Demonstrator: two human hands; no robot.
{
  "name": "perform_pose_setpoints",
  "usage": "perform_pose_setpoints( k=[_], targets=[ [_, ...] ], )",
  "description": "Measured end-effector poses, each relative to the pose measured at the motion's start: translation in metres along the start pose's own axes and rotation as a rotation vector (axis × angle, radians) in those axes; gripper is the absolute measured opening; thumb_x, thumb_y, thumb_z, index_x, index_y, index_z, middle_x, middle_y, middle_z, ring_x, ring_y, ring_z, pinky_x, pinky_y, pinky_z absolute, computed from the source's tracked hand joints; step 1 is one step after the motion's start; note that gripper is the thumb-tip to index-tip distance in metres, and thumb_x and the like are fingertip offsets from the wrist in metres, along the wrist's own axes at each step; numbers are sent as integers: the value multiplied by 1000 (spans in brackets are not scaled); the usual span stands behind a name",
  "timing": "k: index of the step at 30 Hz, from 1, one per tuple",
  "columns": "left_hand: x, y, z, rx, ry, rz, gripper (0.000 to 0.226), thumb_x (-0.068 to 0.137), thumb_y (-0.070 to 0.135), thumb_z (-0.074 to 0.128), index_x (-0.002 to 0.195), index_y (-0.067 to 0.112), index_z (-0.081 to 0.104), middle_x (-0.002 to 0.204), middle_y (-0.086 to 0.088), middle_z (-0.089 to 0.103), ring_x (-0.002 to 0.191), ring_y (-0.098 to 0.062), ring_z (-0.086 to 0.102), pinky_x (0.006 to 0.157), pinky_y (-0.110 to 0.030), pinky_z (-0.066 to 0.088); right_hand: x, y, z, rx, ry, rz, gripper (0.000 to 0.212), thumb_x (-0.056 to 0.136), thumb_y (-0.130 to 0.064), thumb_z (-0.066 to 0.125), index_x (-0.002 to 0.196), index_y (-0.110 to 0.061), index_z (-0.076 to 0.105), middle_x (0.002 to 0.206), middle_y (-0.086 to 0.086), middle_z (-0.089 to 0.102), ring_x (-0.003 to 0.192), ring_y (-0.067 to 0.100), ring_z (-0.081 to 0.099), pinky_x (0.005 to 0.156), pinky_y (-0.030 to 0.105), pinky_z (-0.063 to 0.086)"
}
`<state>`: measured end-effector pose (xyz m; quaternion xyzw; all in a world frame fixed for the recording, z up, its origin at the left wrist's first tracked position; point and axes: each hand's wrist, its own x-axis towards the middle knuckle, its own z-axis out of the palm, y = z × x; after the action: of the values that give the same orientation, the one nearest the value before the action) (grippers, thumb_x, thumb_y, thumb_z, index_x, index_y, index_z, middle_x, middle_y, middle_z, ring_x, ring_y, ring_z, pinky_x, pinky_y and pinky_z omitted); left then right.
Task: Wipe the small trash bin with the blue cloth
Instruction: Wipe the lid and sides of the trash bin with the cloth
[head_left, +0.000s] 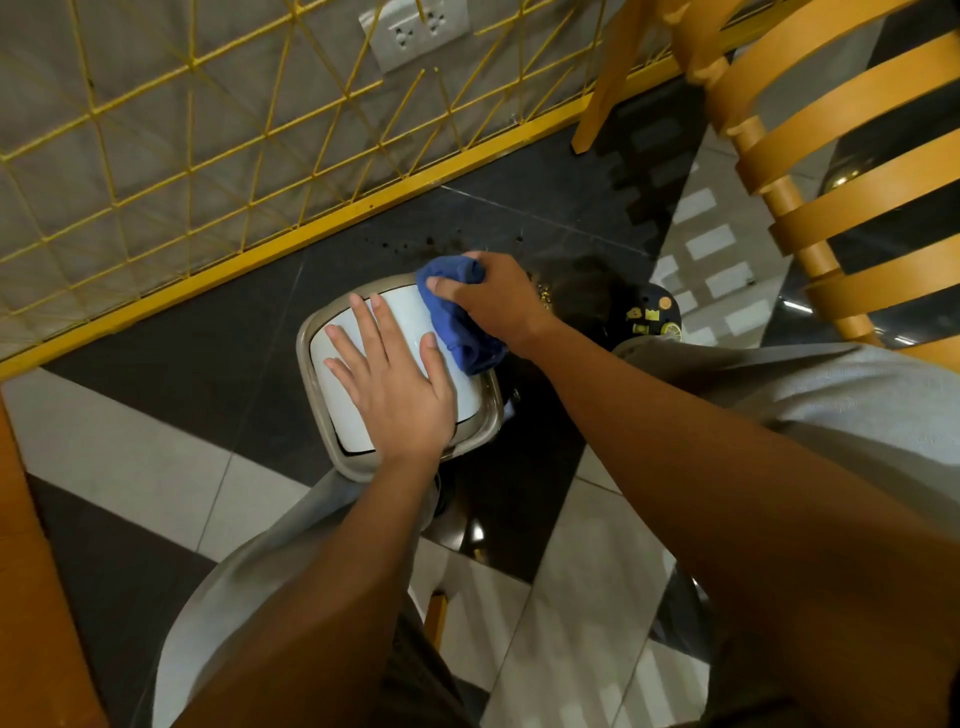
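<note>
Nearest, two bare forearms reach down past grey-clad knees (831, 395). The left hand (392, 384) lies flat on the white lid of the bin (318, 410), fingers straight and spread, holding nothing. The bin stands on the dark tiled floor (208, 338) between the knees. At the lid's far right edge the right hand (498, 301) grips the bunched blue cloth (462, 332), which drapes onto the lid. Beyond stand a yellow wire fence (208, 156), a wall socket (415, 31) and, far right, a wooden chair (831, 156).

No text can be read — yellow marks on the dark object (652, 312) are too blurred.
</note>
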<state>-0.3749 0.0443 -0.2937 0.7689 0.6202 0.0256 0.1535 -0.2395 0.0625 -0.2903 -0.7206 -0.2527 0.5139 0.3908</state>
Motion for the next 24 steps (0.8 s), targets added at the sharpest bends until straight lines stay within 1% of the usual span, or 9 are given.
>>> perform_pose_setpoints(
  k=[4,9,10,12,13,14,16,21,24],
  targets=[
    [0,0,-1,5,-2,7,60,96,38,24,148,10,13,158,-10,8,144,-38,0,115,-52,1,6,-5,0,-65,34,43,36,86,-28,62,107,1,62,108,19,66,99,29,60,86,34,47],
    [0,0,1,16,7,4,60,95,39,24,148,11,14,158,-9,9,144,-38,2,115,-52,2,4,-2,8,-135,53,22,31,90,-27,56,106,-2,62,110,17,65,104,28,60,81,26,41],
    [1,0,1,14,8,3,60,95,39,24,148,11,14,158,-9,9,144,-38,2,115,-52,1,2,6,9,-172,170,-51,28,93,-28,52,107,-6,63,120,13,62,113,23,58,85,23,39],
    [1,-2,3,17,8,4,60,95,39,24,148,11,14,158,-9,8,144,-38,1,115,-52,1,-18,-6,-6,-180,246,-168,34,99,-33,33,97,-26,66,150,-4,29,135,-3,31,97,7,28],
    [2,-2,3,24,9,5,60,95,39,23,148,11,14,158,-9,8,144,-38,1,115,-52,1,-17,-5,-5,-345,263,-134,39,99,-36,29,85,-30,66,151,-10,22,131,-12,28,89,-3,25],
    [2,-2,3,31,8,4,60,95,39,23,148,11,14,158,-9,8,144,-37,1,115,-52,0,-18,-1,1,-248,143,-57,34,97,-35,36,86,-25,67,141,-6,42,119,-8,44,74,-3,32],
    [2,-2,3,40,2,7,61,95,40,22,148,12,13,158,-9,7,144,-37,-1,115,-52,0,2,-4,12,-300,-2,12,28,92,-30,52,103,-7,66,109,11,66,89,11,55,59,10,34],
    [2,-1,2,33,-2,5,61,95,41,22,148,12,12,158,-8,7,144,-36,-2,115,-52,-1,7,-2,8,-132,97,29,34,90,-29,56,106,0,62,106,16,66,98,24,61,63,8,29],
    [1,0,1,32,-5,5,61,95,40,23,148,12,13,158,-9,7,144,-37,-1,115,-53,0,4,4,4,-145,113,125,36,90,-28,56,110,2,60,110,17,65,100,26,61,70,18,35]
  ],
)
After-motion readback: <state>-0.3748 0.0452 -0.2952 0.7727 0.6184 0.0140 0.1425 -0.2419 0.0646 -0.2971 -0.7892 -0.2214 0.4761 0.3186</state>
